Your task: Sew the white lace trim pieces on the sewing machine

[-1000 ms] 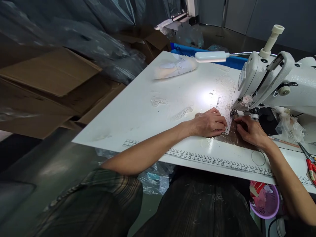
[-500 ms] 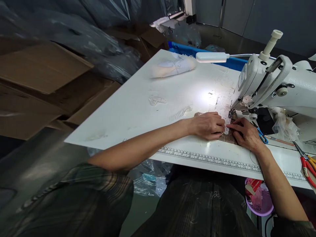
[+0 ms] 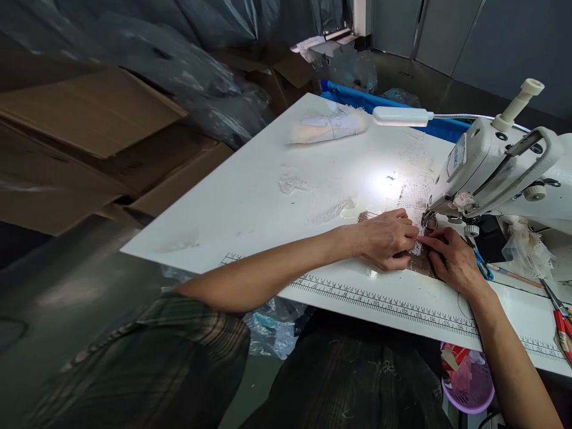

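Observation:
White lace (image 3: pixel 413 193) lies on the white table under the needle area of a sewing machine (image 3: pixel 467 164). My left hand (image 3: pixel 388 238) is closed at the lace's left edge, its fingertips pinching the near end. From the right, my right hand (image 3: pixel 453 259) rests on the machine bed just in front of the presser foot, index finger stretched toward the left fingertips, fingers apart and on the lace edge. A lamp (image 3: pixel 402 117) lights the lace from behind.
Loose lace scraps (image 3: pixel 292 183) and a wrapped bundle (image 3: pixel 330 126) lie on the table. Blue snips (image 3: pixel 483 265) and red-handled scissors (image 3: pixel 560 330) are at the right. A purple basket (image 3: pixel 473 396) stands below the table edge; cardboard boxes (image 3: pixel 89 113) are at the left.
The camera view has shifted slightly, so the table and machine appear a little further right and lower. Both hands keep nearly the same places at the lace.

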`<act>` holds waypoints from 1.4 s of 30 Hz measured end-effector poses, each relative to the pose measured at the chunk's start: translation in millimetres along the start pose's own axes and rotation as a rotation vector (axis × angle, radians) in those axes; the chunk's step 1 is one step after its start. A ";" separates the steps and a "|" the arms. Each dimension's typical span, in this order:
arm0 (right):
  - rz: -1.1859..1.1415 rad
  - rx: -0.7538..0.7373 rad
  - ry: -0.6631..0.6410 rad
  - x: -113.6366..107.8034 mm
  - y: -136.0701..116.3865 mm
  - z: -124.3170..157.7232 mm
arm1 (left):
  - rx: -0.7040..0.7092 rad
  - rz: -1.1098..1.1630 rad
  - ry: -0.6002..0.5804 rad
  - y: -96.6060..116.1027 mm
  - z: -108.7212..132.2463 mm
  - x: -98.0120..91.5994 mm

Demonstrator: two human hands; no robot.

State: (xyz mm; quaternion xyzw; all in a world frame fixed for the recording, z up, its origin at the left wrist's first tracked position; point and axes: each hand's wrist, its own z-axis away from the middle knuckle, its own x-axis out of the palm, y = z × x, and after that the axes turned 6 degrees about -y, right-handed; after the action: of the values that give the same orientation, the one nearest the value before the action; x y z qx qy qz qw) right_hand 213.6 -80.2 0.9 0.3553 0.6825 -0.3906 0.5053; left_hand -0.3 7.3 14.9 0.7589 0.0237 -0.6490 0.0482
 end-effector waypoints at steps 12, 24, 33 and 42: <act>0.133 0.144 -0.107 0.4 -4.7 -7.7 | -0.070 -0.064 -0.064 -1.3 0.0 -3.1; 0.013 0.076 -0.045 2.7 -2.2 -3.7 | -0.087 -0.049 -0.042 -6.3 1.5 2.1; 0.006 0.064 -0.025 3.2 -4.5 -1.7 | -0.096 -0.102 -0.064 -9.9 -1.1 5.8; -0.018 0.129 -0.045 2.1 -5.6 -7.0 | -0.141 -0.089 -0.045 -13.1 -5.4 2.5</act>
State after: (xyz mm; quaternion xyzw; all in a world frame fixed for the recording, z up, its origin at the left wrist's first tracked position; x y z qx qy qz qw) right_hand 205.3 -76.2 1.2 0.3720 0.6475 -0.4461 0.4933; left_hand 4.1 20.8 12.6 0.7370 0.1018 -0.6642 0.0732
